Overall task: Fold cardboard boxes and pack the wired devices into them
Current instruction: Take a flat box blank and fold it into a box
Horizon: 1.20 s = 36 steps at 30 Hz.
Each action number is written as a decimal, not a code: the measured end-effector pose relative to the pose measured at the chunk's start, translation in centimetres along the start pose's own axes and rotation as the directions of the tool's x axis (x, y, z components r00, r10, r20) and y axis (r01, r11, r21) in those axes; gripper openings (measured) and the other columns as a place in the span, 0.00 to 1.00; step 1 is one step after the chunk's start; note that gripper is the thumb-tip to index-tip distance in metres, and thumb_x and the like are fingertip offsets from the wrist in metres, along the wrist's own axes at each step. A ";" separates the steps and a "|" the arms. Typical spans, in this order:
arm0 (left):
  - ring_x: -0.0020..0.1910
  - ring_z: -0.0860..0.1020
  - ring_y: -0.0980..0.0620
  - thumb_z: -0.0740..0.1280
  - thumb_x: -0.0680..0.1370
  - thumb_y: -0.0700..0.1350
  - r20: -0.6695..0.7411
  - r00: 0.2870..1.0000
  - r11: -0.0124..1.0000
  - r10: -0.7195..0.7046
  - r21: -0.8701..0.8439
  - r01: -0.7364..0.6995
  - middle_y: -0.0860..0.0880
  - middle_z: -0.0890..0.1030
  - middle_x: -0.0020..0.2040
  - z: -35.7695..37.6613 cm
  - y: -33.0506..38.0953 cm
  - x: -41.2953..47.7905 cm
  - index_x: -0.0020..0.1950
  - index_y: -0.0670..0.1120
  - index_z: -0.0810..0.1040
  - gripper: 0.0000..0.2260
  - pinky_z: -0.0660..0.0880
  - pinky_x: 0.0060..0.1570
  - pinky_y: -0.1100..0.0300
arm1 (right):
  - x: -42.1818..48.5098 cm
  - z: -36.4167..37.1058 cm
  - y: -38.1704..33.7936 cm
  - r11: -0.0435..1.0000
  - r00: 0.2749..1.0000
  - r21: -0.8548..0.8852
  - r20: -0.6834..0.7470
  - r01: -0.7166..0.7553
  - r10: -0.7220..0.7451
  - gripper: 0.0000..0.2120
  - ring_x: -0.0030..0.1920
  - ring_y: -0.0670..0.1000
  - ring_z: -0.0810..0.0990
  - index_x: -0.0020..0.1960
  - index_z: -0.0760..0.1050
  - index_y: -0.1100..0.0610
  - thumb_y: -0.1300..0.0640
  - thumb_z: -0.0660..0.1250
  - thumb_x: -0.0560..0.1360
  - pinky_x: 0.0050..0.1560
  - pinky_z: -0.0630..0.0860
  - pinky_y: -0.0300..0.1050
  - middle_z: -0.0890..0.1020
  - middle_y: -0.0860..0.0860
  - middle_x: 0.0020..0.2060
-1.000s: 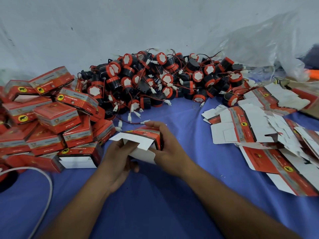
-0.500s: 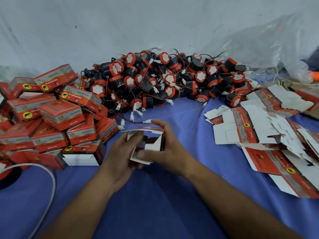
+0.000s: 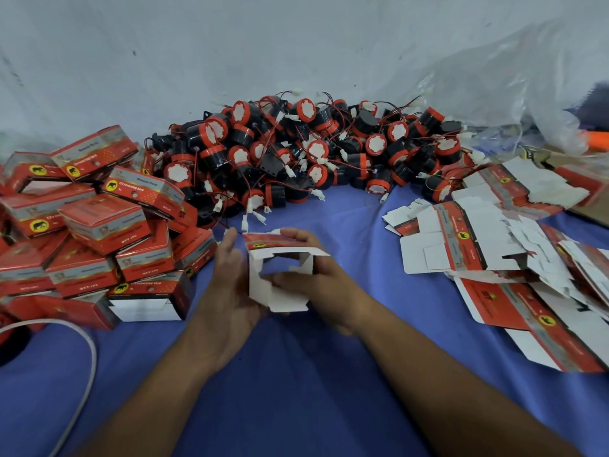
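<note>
Fingers [image 3: 298, 235] of right hand [image 3: 313, 278] curl over far red edge of half-folded box [image 3: 260, 282]; left hand [image 3: 227, 291] fingers straight, flat against its left wall. Box sits mid-scene above blue bench [image 3: 296, 374], open end facing up and near, long axis roughly near-far. Matte white card inside, glossy red print outside. Round black-and-red wired devices [image 3: 296, 153] heaped far.

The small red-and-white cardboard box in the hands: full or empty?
Empty: the red-and-white cardboard box is an open sleeve; blue cloth shows straight through it.
</note>
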<state>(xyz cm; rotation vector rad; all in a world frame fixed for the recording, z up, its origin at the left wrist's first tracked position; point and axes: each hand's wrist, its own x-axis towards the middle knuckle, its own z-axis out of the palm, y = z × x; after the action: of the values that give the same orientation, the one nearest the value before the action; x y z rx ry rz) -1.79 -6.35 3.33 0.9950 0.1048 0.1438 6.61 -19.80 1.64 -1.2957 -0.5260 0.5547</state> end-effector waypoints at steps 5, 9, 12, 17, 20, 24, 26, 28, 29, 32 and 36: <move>0.56 0.82 0.48 0.71 0.73 0.45 0.009 1.000 0.997 0.016 0.073 -0.017 0.47 0.82 0.62 -0.6 -0.4 0.3 0.71 0.55 0.71 0.27 0.81 0.44 0.55 | -0.2 -0.1 -0.1 0.959 0.991 -0.259 -0.026 0.119 -0.130 0.28 0.58 0.45 0.80 0.70 0.65 0.50 0.69 0.68 0.77 0.53 0.79 0.39 0.79 0.50 0.61; 0.57 0.83 0.45 0.72 0.72 0.38 -0.002 0.999 0.993 0.048 0.108 -0.047 0.44 0.83 0.59 -0.9 -0.6 0.6 0.68 0.50 0.73 0.25 0.81 0.46 0.57 | -0.1 -0.3 -0.5 0.985 0.995 -0.153 -0.058 0.077 -0.087 0.38 0.58 0.50 0.80 0.75 0.63 0.44 0.64 0.72 0.71 0.58 0.79 0.49 0.78 0.51 0.63; 0.52 0.84 0.44 0.69 0.72 0.42 -0.111 0.992 0.996 0.064 -0.047 -0.070 0.42 0.83 0.59 -1.1 -0.2 0.9 0.63 0.47 0.75 0.20 0.82 0.41 0.56 | 0.2 -0.3 -0.7 0.984 0.995 0.173 0.081 0.038 -0.053 0.33 0.59 0.58 0.81 0.71 0.70 0.41 0.62 0.69 0.70 0.60 0.79 0.54 0.82 0.49 0.61; 0.57 0.82 0.42 0.64 0.79 0.47 -0.079 0.995 0.998 0.061 0.039 -0.058 0.43 0.80 0.64 -1.2 -0.4 0.9 0.70 0.49 0.71 0.19 0.81 0.51 0.49 | 0.3 0.2 -0.7 0.983 0.992 0.133 0.017 0.124 -0.127 0.18 0.56 0.52 0.83 0.66 0.76 0.38 0.48 0.68 0.76 0.54 0.79 0.46 0.83 0.49 0.59; 0.66 0.77 0.42 0.62 0.79 0.57 -0.005 0.998 0.964 0.070 0.258 -0.066 0.46 0.76 0.69 -1.2 -1.0 0.7 0.74 0.54 0.66 0.24 0.73 0.64 0.40 | 0.5 -0.1 -0.8 0.980 0.986 0.117 -0.068 0.159 -0.151 0.16 0.53 0.51 0.83 0.63 0.80 0.42 0.54 0.66 0.77 0.51 0.81 0.49 0.84 0.51 0.56; 0.65 0.77 0.46 0.72 0.70 0.65 0.130 0.988 0.889 0.084 0.438 -0.133 0.51 0.78 0.67 -1.3 -1.4 0.4 0.71 0.59 0.69 0.32 0.76 0.60 0.42 | 0.5 -0.6 -1.3 0.980 0.982 0.119 -0.117 0.159 -0.145 0.13 0.48 0.54 0.83 0.59 0.83 0.47 0.51 0.65 0.77 0.44 0.81 0.50 0.85 0.55 0.50; 0.64 0.78 0.45 0.73 0.70 0.65 0.131 0.984 0.871 0.125 0.461 -0.172 0.49 0.79 0.66 -1.5 -1.7 0.5 0.70 0.59 0.71 0.31 0.75 0.60 0.40 | 0.4 -0.7 -1.5 0.982 0.986 0.126 -0.099 0.143 -0.131 0.13 0.44 0.51 0.82 0.59 0.83 0.48 0.51 0.66 0.76 0.39 0.78 0.43 0.85 0.52 0.48; 0.63 0.79 0.45 0.74 0.69 0.66 0.103 0.984 0.877 0.142 0.447 -0.174 0.48 0.80 0.64 -1.5 -1.7 0.5 0.68 0.62 0.74 0.29 0.75 0.60 0.41 | 0.2 -0.7 -1.6 0.988 0.990 0.088 -0.079 0.126 -0.119 0.14 0.43 0.47 0.80 0.61 0.82 0.45 0.51 0.68 0.75 0.38 0.74 0.41 0.84 0.45 0.46; 0.62 0.79 0.45 0.75 0.68 0.66 0.092 0.986 0.887 0.137 0.432 -0.163 0.47 0.81 0.63 -1.5 -1.7 0.5 0.67 0.62 0.75 0.28 0.76 0.58 0.43 | 0.2 -0.8 -1.6 0.991 0.991 0.061 -0.066 0.122 -0.117 0.16 0.42 0.46 0.79 0.62 0.81 0.44 0.49 0.68 0.75 0.38 0.73 0.41 0.83 0.42 0.45; 0.61 0.80 0.44 0.75 0.71 0.60 0.075 0.985 0.924 0.155 0.342 -0.171 0.45 0.81 0.62 -1.1 -1.7 0.6 0.69 0.54 0.74 0.28 0.78 0.55 0.53 | 0.1 -0.6 -1.7 0.994 0.994 -0.039 -0.006 0.106 -0.107 0.24 0.42 0.45 0.78 0.66 0.76 0.41 0.40 0.69 0.71 0.40 0.73 0.40 0.83 0.41 0.45; 0.64 0.79 0.42 0.67 0.79 0.48 0.062 0.984 0.934 0.164 0.310 -0.176 0.43 0.79 0.65 -0.8 -1.3 0.6 0.74 0.47 0.68 0.24 0.76 0.63 0.47 | -0.1 -0.3 -1.2 0.989 0.991 -0.068 0.038 0.129 -0.126 0.25 0.48 0.43 0.84 0.66 0.72 0.38 0.48 0.74 0.71 0.47 0.79 0.37 0.84 0.39 0.50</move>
<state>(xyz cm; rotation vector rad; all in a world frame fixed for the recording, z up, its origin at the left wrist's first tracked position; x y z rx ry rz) -1.18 -6.33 1.77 1.3257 0.0078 0.2744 6.84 -20.30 2.79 -1.3110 -0.6569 0.4558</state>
